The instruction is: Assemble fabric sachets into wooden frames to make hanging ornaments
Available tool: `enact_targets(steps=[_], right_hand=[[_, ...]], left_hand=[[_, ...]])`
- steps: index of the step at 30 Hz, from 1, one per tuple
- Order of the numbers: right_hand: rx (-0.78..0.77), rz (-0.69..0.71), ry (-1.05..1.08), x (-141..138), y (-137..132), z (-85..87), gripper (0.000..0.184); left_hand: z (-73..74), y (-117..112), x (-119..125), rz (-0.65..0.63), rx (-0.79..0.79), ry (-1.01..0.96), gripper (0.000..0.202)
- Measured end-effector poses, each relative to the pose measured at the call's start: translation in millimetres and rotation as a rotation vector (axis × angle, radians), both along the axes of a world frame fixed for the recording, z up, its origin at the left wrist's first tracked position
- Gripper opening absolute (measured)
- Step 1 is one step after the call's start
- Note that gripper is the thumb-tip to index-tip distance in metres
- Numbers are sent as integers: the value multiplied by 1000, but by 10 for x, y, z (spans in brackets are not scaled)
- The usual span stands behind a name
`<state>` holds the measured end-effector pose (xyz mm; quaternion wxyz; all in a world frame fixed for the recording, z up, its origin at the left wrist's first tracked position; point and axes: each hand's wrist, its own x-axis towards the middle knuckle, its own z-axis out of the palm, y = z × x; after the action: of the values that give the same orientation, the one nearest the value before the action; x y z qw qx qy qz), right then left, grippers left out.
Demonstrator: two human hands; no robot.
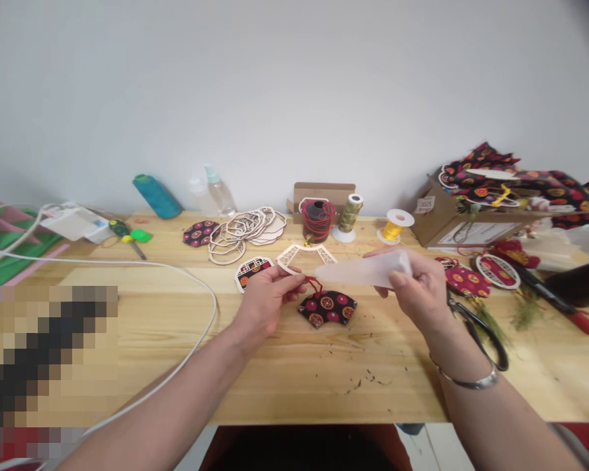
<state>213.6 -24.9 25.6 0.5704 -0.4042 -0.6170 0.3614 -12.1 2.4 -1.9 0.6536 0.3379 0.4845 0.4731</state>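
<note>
My left hand [269,294] pinches a red cord [314,282] that runs to a fan-shaped piece of dark patterned fabric [328,307] lying on the wooden table [294,379]. My right hand [419,288] is closed round a translucent white glue bottle [368,269], held on its side with the nozzle pointing left toward the cord. A fan-shaped wooden cut-out frame [305,254] lies just behind the hands. Another small frame with fabric in it [252,270] lies beside my left hand.
Black scissors [481,324] lie right of my right hand. Behind are a pile of wooden frames [245,230], spools of red [317,220], gold [351,216] and yellow [395,227] thread, a cardboard box of fabric [476,203], and a white cable [196,327] at left.
</note>
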Motion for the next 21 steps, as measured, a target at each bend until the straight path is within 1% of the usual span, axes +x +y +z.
enact_targets(steps=[3, 5, 7, 10, 13, 15, 18, 21], right_hand=[[-38, 76, 279, 2, 28, 20, 37], [-24, 61, 382, 7, 40, 64, 39], [3, -10, 385, 29, 48, 107, 44], [17, -105, 291, 93, 61, 150, 51], [19, -108, 241, 157, 72, 186, 54], [21, -72, 275, 186, 83, 209, 49], [-12, -58, 402, 209, 126, 212, 32], [-63, -158, 427, 216, 205, 154, 22]], left_hand=[[-9, 0, -3, -6, 1, -9, 18], [-17, 4, -3, -12, 2, -12, 17], [-23, 8, -1, -17, 8, -14, 17], [-22, 10, 4, -5, 5, -16, 18], [-18, 10, 8, -1, -1, -12, 19], [-19, 13, 7, -11, 3, -14, 19], [-29, 23, 2, -13, 11, -17, 18], [-37, 33, -3, -15, 9, -3, 18]])
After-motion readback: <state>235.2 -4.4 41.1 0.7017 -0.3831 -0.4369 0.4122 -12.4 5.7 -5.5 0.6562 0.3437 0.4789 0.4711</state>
